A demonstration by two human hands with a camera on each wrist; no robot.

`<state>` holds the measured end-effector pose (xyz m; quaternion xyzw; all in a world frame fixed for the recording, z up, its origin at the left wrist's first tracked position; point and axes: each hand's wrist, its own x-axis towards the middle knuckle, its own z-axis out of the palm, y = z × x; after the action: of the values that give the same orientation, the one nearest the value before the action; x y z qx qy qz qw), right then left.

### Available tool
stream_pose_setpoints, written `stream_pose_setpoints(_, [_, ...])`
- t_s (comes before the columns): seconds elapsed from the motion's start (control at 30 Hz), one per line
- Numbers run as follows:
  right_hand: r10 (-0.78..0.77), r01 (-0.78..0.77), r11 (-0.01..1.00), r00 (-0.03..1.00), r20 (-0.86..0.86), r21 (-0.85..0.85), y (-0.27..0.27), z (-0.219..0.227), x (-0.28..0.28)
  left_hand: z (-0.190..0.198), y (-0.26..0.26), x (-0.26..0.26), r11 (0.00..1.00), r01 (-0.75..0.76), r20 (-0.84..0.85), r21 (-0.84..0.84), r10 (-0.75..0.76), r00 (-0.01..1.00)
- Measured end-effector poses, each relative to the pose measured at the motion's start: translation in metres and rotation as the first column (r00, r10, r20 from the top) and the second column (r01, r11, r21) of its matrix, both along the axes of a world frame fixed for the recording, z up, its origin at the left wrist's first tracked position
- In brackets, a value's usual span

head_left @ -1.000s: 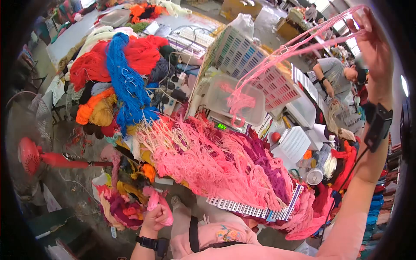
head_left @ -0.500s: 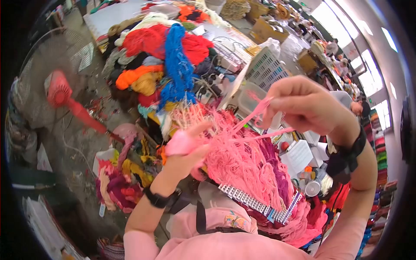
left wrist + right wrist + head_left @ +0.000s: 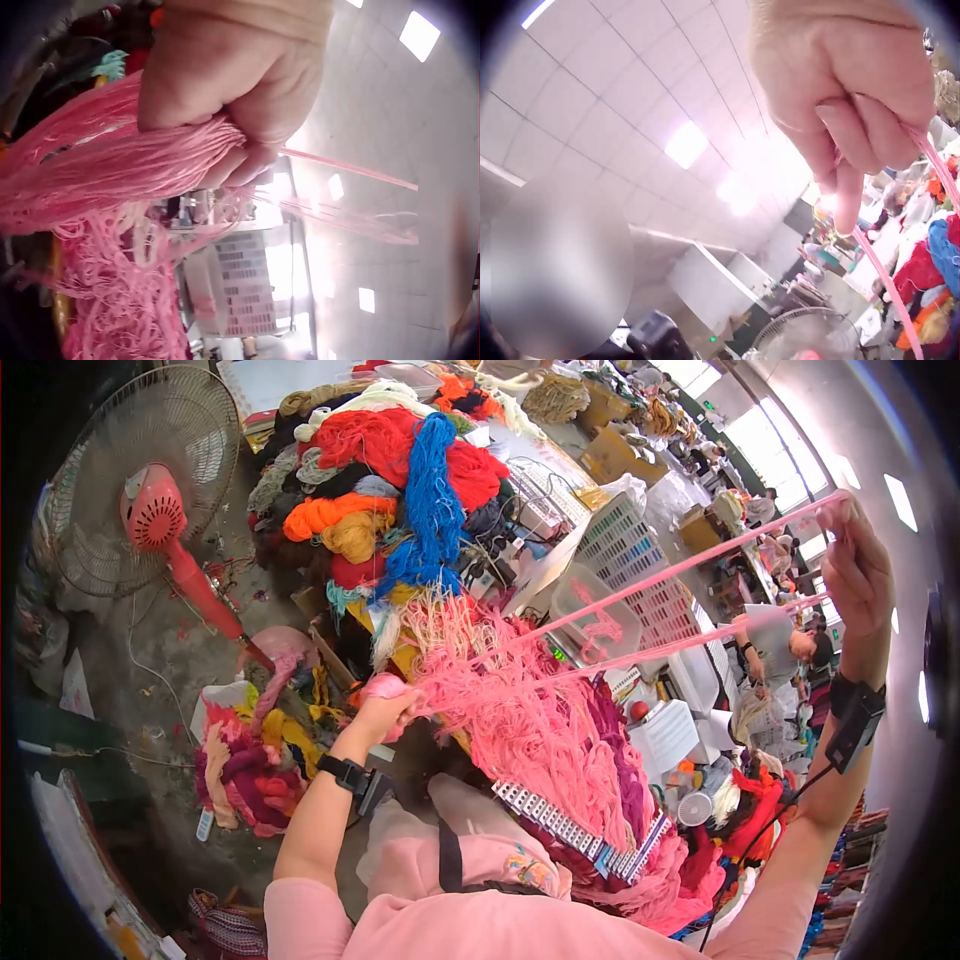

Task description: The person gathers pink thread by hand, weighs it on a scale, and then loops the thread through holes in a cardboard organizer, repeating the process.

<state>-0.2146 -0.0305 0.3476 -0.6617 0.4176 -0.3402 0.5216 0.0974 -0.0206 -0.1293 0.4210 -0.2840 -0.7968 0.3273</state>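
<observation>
My left hand grips a bundle of pink yarn low at the left of the heap. In the left wrist view its fingers curl round the thick bundle, and strands hang out on one side. Far up to the right, my raised right hand holds the other end of thin pink strands. Two lines of these strands stretch taut between both hands, above a large heap of pink yarn. The right wrist view shows the strands looped through the curled fingers of the right hand.
A clear plastic tub with some pink yarn stands beside a white slotted basket. Blue yarn lies over red and orange skeins behind the heap. A pink-red stand fan is at left, and another person at right.
Half a second ago both hands were close together over the heap. Since then my right hand has swung out and up to the right, drawing the strands taut; my left hand has moved lower left.
</observation>
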Motion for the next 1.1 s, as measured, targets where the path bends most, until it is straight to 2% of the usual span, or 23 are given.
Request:
stream_pose_setpoints(0.03, [-0.051, 0.054, 0.997, 0.997, 0.059, -0.046, 0.001, 0.006, 0.002, -0.015, 0.000, 0.002, 1.000, 0.000, -0.011, -0.003, 0.000, 1.000])
stream_pose_setpoints(0.1, [-0.035, 0.042, 0.997, 0.994, 0.099, -0.068, 0.003, 0.015, 0.005, -0.039, 0.004, 0.005, 0.984, -0.138, 0.133, 0.111, 0.123, 0.983])
stream_pose_setpoints(0.13, [-0.015, 0.029, 0.996, 0.989, 0.149, -0.088, 0.004, 0.019, 0.006, -0.041, 0.008, 0.008, 0.981, -0.155, 0.129, 0.116, 0.140, 0.982])
stream_pose_setpoints(0.23, [0.007, 0.002, 0.991, 0.998, 0.067, -0.134, 0.010, 0.027, 0.013, -0.063, 0.015, 0.021, 0.994, -0.103, 0.081, 0.020, 0.101, 0.992])
stream_pose_setpoints(0.27, [0.018, -0.013, 0.988, 0.999, 0.029, -0.155, 0.012, 0.028, 0.015, -0.067, 0.017, 0.024, 0.975, -0.181, -0.042, 0.131, 0.188, 0.981])
stream_pose_setpoints(0.3, [0.073, -0.060, 0.991, 0.992, 0.100, -0.122, 0.013, 0.026, 0.015, -0.067, 0.018, 0.024, 0.939, -0.238, -0.153, 0.250, 0.281, 0.947])
stream_pose_setpoints(0.33, [0.062, -0.051, 0.992, 0.994, 0.095, -0.120, 0.017, 0.024, 0.018, -0.055, 0.020, 0.023, 0.941, -0.227, -0.158, 0.253, 0.272, 0.949])
stream_pose_setpoints(0.4, [-0.201, 0.198, 0.921, 0.979, 0.026, -0.334, 0.028, 0.014, 0.032, -0.029, 0.026, 0.024, 0.887, -0.173, -0.427, 0.429, 0.368, 0.826])
stream_pose_setpoints(0.43, [-0.463, 0.494, 0.765, 0.868, 0.179, -0.414, 0.029, 0.005, 0.060, -0.023, 0.027, 0.020, 0.913, -0.109, -0.513, 0.394, 0.317, 0.798])
stream_pose_setpoints(0.47, [-0.470, 0.497, 0.762, 0.865, 0.174, -0.414, 0.030, 0.009, 0.061, -0.014, 0.030, 0.013, 0.912, -0.101, -0.515, 0.397, 0.312, 0.798])
stream_pose_setpoints(0.5, [-0.319, 0.347, 0.903, 0.936, 0.147, -0.251, 0.027, 0.014, 0.060, 0.007, 0.034, 0.005, 0.964, -0.052, -0.517, 0.259, 0.184, 0.836])
stream_pose_setpoints(0.53, [-0.153, 0.166, 0.983, 0.976, 0.154, -0.075, 0.024, 0.017, 0.058, 0.030, 0.038, -0.003, 0.993, 0.003, -0.497, 0.119, 0.057, 0.866])
stream_pose_setpoints(0.57, [-0.155, 0.167, 0.984, 0.976, 0.156, -0.068, 0.022, 0.018, 0.055, 0.057, 0.038, -0.011, 0.995, 0.068, -0.396, -0.068, -0.090, 0.914])
stream_pose_setpoints(0.6, [-0.065, 0.069, 0.997, 0.992, 0.104, -0.032, 0.020, 0.019, 0.051, 0.083, 0.040, -0.020, 0.958, 0.155, -0.267, -0.241, -0.219, 0.938])
stream_pose_setpoints(0.63, [0.028, -0.028, 1.000, 0.998, 0.057, 0.008, 0.020, 0.020, 0.047, 0.101, 0.046, -0.029, 0.941, 0.157, -0.182, -0.300, -0.218, 0.959])
stream_pose_setpoints(0.67, [0.025, -0.026, 1.000, 0.998, 0.059, 0.012, 0.022, 0.020, 0.044, 0.116, 0.050, -0.038, 0.919, 0.163, -0.095, -0.360, -0.210, 0.973])
stream_pose_setpoints(0.8, [-0.048, 0.047, 0.999, 0.992, 0.113, 0.010, 0.033, 0.019, 0.041, 0.154, 0.058, -0.064, 0.942, 0.190, -0.248, -0.275, -0.261, 0.933])
stream_pose_setpoints(0.87, [-0.117, 0.117, 0.993, 0.986, 0.117, 0.005, 0.036, 0.019, 0.044, 0.162, 0.067, -0.080, 0.986, 0.121, -0.450, -0.117, -0.161, 0.878])
stream_pose_setpoints(0.93, [0.037, -0.037, 0.999, 0.997, 0.062, 0.001, 0.037, 0.014, 0.054, 0.162, 0.072, -0.092, 0.989, 0.067, -0.450, -0.129, -0.119, 0.885])
stream_pose_setpoints(1.0, [0.053, -0.052, 0.998, 0.998, 0.022, -0.024, 0.039, 0.017, 0.046, 0.164, 0.072, -0.096, 0.937, -0.015, -0.350, -0.348, -0.115, 0.930])
stream_pose_setpoints(1.03, [0.074, -0.075, 0.996, 0.997, -0.020, -0.049, 0.039, 0.018, 0.044, 0.157, 0.071, -0.102, 0.925, -0.070, -0.382, -0.374, -0.085, 0.920])
stream_pose_setpoints(1.07, [0.072, -0.073, 0.996, 0.997, -0.014, -0.047, 0.041, 0.019, 0.043, 0.154, 0.069, -0.101, 0.926, -0.066, -0.377, -0.372, -0.086, 0.922])
stream_pose_setpoints(1.1, [0.022, -0.027, 0.996, 0.998, -0.051, -0.089, 0.045, 0.018, 0.049, 0.154, 0.065, -0.100, 0.959, -0.055, -0.516, -0.278, -0.101, 0.850])
